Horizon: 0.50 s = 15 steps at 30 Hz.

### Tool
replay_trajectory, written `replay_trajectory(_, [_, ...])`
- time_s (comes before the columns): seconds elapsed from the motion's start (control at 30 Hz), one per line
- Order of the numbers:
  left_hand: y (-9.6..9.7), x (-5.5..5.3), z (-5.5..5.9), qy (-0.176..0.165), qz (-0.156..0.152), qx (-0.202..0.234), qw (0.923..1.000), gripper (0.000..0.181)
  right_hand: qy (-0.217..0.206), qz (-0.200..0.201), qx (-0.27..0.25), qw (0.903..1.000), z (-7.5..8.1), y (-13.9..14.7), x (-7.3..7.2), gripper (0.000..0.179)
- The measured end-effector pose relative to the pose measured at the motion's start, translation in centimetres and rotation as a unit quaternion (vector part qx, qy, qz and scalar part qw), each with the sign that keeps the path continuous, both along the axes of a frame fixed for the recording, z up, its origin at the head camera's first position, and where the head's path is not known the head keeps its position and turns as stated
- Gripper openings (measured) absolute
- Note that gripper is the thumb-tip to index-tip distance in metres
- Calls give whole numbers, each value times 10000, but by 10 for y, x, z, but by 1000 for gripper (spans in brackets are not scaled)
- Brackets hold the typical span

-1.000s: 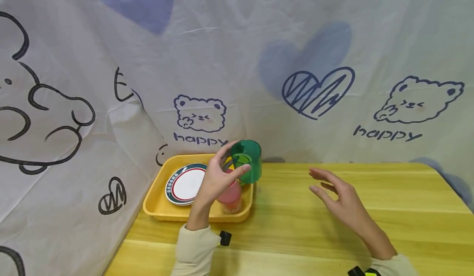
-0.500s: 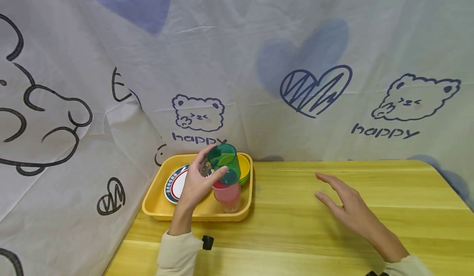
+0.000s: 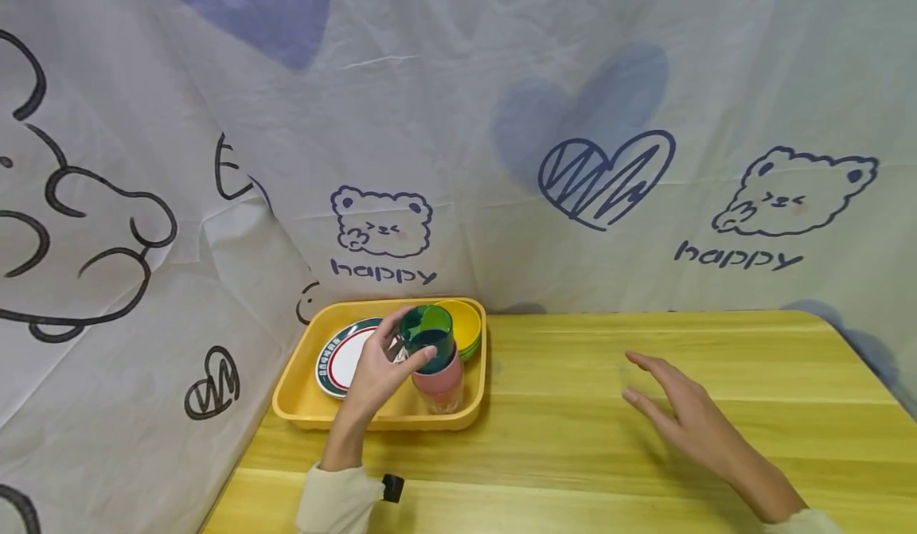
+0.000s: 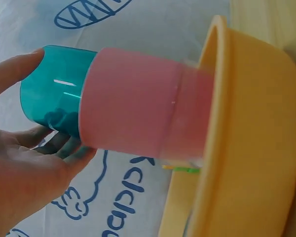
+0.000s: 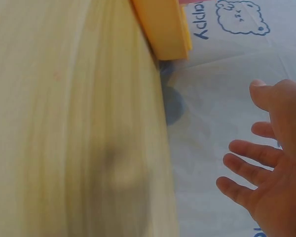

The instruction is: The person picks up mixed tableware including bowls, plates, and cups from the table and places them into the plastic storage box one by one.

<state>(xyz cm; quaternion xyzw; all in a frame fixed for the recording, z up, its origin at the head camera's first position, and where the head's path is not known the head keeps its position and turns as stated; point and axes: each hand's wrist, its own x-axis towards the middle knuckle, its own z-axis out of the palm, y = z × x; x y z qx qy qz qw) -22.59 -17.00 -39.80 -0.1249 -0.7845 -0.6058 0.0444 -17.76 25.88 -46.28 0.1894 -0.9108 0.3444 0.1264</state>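
Note:
My left hand (image 3: pixel 383 371) holds a green see-through cup (image 4: pixel 54 89) by its sides, thumb on one side and fingers on the other. The green cup's lower part sits inside the mouth of a pink cup (image 4: pixel 133 101). That pink cup (image 3: pixel 442 387) stands upright at the front right of a yellow tray (image 3: pixel 301 413). Over the table to the right, my right hand (image 3: pixel 698 422) is held up with fingers apart and nothing in it; the right wrist view also shows this hand (image 5: pixel 276 163) bare.
Left of the cups in the tray lies a white plate (image 3: pixel 351 359) with a dark green rim and red ring. Behind them sit stacked yellow and green bowls (image 3: pixel 467 329). A printed cloth (image 3: pixel 487 224) hangs along the wooden table's (image 3: pixel 559 438) back edge.
My left hand has carried the green cup left from over the bowls and lowered it into the pink cup's mouth. My right hand has drifted slightly right and down.

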Motion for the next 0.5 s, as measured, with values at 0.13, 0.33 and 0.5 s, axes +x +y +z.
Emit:
replay_trajectory(0.13, [0,0,-8,3,20,77,10000,68,-121,-32,27,9999,-6,5,2,56])
replay_trajectory(0.33, [0,1,-20,-71,110,17,9999,69,-249,-12,39,9997,-17,13,3,57])
replay_trajectory(0.5, [-1,1,-25,-142,73,-40,9999,69,-250,31,129,9996,-23,18,4,58])
